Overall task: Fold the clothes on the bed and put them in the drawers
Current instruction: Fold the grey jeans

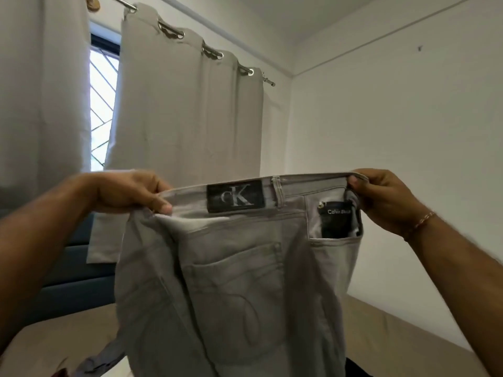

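Note:
A pair of light grey jeans hangs in the air in front of me, back side toward the camera, with a black brand patch on the waistband. My left hand pinches the left end of the waistband. My right hand grips the right end of it, thumb over the edge. The legs drop out of sight below the frame. A beige bed surface lies underneath, with a bluish-grey garment at the lower left. No drawers show in this view.
Grey curtains on a rod cover a window straight ahead. A blue headboard or cushion stands behind the bed at left. A white wall runs along the right side.

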Motion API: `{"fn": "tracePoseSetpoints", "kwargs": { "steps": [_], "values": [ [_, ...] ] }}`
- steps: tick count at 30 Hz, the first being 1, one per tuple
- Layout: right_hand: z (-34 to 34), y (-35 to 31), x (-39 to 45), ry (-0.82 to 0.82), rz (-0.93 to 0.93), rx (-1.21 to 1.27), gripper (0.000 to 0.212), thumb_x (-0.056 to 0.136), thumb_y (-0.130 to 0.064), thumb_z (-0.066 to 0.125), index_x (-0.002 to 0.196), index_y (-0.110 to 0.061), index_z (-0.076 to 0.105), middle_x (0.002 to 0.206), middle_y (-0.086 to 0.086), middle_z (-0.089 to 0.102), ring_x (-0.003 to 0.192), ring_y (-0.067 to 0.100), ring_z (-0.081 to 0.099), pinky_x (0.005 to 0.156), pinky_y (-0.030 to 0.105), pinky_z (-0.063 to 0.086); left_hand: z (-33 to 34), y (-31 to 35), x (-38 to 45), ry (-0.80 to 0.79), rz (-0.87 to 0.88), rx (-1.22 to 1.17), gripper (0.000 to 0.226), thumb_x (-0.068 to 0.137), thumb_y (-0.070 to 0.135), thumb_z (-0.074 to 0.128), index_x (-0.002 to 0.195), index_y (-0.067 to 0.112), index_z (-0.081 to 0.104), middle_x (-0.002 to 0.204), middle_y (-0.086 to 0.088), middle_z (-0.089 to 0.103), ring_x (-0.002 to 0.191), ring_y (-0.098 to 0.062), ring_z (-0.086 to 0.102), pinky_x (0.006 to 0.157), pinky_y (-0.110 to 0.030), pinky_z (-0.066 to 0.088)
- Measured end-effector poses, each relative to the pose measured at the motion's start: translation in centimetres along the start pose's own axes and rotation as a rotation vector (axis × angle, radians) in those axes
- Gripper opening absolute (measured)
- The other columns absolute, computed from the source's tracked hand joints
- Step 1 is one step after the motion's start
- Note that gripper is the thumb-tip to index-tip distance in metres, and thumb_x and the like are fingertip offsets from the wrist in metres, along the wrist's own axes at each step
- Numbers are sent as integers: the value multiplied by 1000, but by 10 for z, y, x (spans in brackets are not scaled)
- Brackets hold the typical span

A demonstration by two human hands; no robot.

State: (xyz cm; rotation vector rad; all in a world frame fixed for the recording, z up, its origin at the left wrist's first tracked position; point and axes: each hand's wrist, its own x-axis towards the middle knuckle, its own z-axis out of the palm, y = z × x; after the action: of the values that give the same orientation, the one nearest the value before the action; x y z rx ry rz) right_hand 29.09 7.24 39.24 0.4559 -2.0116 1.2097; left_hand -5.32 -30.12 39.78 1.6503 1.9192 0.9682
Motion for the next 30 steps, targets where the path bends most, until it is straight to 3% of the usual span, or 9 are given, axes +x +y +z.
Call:
{"fn": "tracePoseSetpoints", "kwargs": {
  "steps": [3, 6, 10, 14, 17, 20, 25, 28, 30],
  "values": [
    [-13, 16, -14, 74, 39, 119, 32, 99, -14, 49, 114, -7, 76, 111, 14, 74, 102, 27, 71, 89, 35, 60, 25, -25, 3, -161, -167, 161, 53, 65, 55, 94, 81, 7, 78, 75, -7, 67, 66, -11, 61, 63, -21, 48],
    [-22, 24, -25, 91, 144, 89, 28, 98, -12, 51, 110, 2, 72, 102, 19, 73, 94, 33, 70, 83, 36, 61, 45, -45, 6, -205, -252, 364, 50, 69, 66, 85, 64, 19, 68, 63, 7, 49, 59, -7, 42, 58, -20, 34],
    [-25, 19, -33, -22, 324, -5, 36, 94, -9, 58, 128, -14, 69, 114, 24, 71, 102, 38, 67, 81, 37, 62, 42, -50, 10, 180, -65, 615, 47, 82, 69, 71, 63, 26, 65, 53, 14, 49, 51, -3, 42, 54, -18, 37],
    [-18, 8, -24, -204, 276, -424, 26, 85, -26, 82, 110, -20, 80, 103, 11, 78, 96, 26, 75, 75, 31, 61, 14, -45, 4, 438, 15, 720, 46, 79, 74, 57, 72, 32, 72, 60, 12, 65, 55, -7, 59, 60, -24, 51],
    [-9, 6, -11, -251, 141, -508, 11, 87, -22, 76, 91, -14, 82, 92, 6, 75, 85, 22, 71, 70, 28, 56, 1, -45, -5, 350, -54, 603, 47, 79, 66, 64, 78, 21, 76, 71, -2, 73, 67, -23, 71, 69, -35, 57],
    [-15, 11, -7, -127, 54, -221, 20, 90, -6, 62, 100, -2, 79, 114, 14, 69, 103, 29, 64, 80, 37, 54, -1, -44, -13, 257, -50, 411, 39, 80, 55, 79, 78, 16, 79, 78, -11, 75, 74, -31, 72, 73, -42, 59],
    [-10, 17, -8, 58, 27, 128, 41, 97, 2, 45, 102, -18, 81, 98, 4, 76, 89, 19, 73, 79, 29, 60, 8, -52, -28, 225, -5, 212, 43, 70, 50, 86, 82, 9, 79, 79, -17, 71, 71, -25, 65, 66, -33, 53],
    [-3, 14, -5, 86, 101, 42, 43, 99, 2, 42, 101, -15, 81, 102, 8, 77, 90, 20, 73, 75, 29, 61, 18, -70, -33, 195, -53, 199, 44, 71, 47, 85, 81, 5, 77, 76, -16, 67, 69, -23, 60, 65, -33, 49],
    [3, 13, -3, -17, 105, -169, 23, 99, -12, 59, 100, -15, 82, 103, 8, 77, 93, 20, 74, 75, 29, 61, 21, -78, -32, 203, -58, 197, 47, 72, 45, 80, 80, -1, 74, 73, -13, 63, 66, -24, 55, 62, -32, 46]
  ]
}}
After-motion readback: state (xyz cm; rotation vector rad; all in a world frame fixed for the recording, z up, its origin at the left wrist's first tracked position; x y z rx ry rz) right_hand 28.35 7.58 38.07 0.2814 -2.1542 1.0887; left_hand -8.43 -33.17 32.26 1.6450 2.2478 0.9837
